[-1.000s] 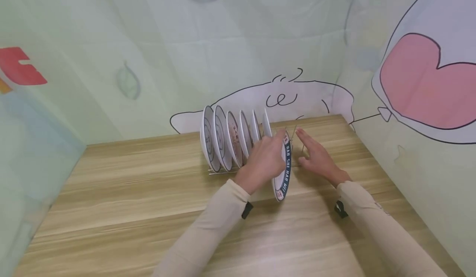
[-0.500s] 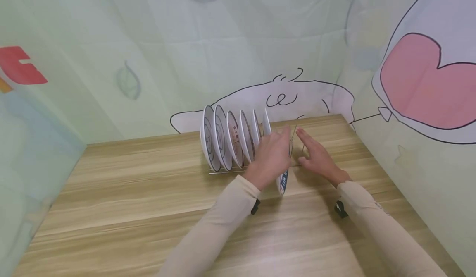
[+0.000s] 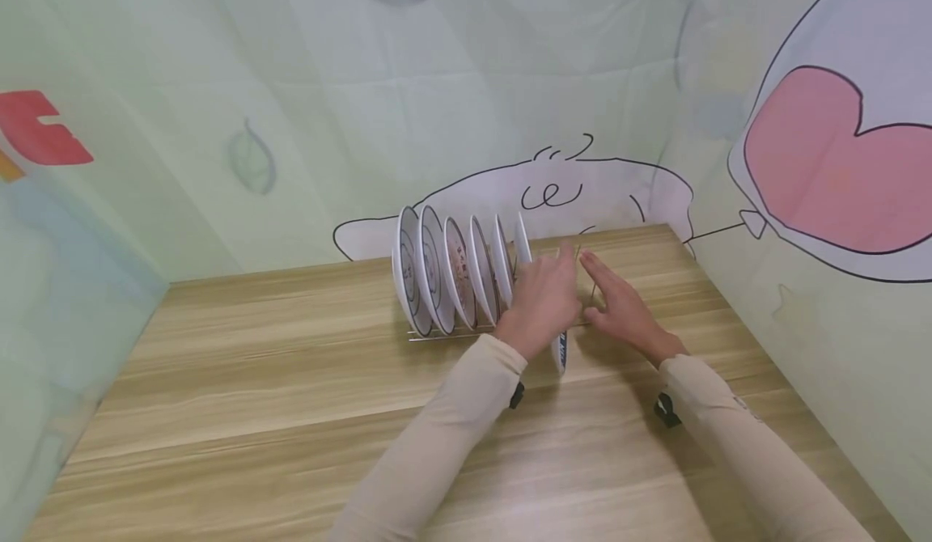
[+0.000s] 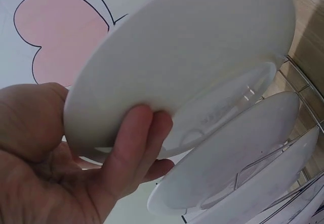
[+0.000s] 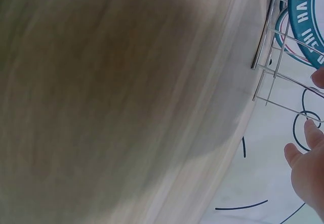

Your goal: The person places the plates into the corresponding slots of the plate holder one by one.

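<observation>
My left hand [image 3: 542, 299] pinches a white plate [image 4: 192, 42] by its edge, fingers on its back in the left wrist view. Its dark teal rim with white letters [image 5: 306, 27] shows in the right wrist view. The plate stands nearly upright at the right part of a wire dish rack [image 3: 444, 336]; the hand covers most of it in the head view. Beside the rack's right end is my right hand [image 3: 622, 311], fingers extended and fingertips right at the thin wires [image 5: 286, 113]. Several other plates [image 3: 459, 271] stand upright in the rack to the left.
The rack stands near the back of a wood-grain table [image 3: 277, 388]. Behind it and along the right side hangs a printed cloth [image 3: 306, 105] with cartoon drawings and a pink heart balloon [image 3: 823, 162].
My left hand has moved a little right and back with the plate, which has turned more edge-on and lowered toward the rack. My right hand has stayed in place.
</observation>
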`<state>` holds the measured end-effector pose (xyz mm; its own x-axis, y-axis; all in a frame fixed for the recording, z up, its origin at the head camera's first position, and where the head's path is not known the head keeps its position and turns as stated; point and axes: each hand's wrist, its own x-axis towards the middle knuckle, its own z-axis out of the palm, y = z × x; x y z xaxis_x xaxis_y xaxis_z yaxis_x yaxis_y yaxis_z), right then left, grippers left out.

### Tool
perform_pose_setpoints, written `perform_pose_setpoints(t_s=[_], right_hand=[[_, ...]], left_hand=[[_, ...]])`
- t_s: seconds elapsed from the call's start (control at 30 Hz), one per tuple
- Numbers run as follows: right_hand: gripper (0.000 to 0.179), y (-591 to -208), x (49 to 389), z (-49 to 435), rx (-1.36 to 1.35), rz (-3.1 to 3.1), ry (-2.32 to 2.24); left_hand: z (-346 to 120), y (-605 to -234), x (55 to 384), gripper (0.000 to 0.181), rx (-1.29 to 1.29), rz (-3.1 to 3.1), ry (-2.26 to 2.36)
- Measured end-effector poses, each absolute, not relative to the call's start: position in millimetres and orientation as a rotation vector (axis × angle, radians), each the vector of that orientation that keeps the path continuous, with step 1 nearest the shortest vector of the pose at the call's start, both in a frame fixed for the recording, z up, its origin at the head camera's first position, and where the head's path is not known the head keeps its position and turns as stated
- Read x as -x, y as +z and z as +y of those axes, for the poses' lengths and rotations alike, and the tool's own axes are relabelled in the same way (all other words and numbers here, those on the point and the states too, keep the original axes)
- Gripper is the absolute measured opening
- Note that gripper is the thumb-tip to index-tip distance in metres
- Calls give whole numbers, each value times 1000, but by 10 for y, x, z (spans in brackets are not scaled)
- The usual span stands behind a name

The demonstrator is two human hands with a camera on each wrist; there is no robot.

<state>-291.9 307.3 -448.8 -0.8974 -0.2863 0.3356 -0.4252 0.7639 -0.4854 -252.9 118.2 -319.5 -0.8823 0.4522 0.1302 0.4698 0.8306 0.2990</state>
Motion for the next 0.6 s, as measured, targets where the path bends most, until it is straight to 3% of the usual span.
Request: perform_pose_setpoints(t_s=[0.33,0.6], right_hand=[[88,-4495,2927,3080,-561,-2705,821],[87,-4490,2927,3078,-570,-2708,819]], left_hand=[[1272,-3182,2618,69,720,-2936,-351],[1298,-3167,2705,54,669,-2935,-376]])
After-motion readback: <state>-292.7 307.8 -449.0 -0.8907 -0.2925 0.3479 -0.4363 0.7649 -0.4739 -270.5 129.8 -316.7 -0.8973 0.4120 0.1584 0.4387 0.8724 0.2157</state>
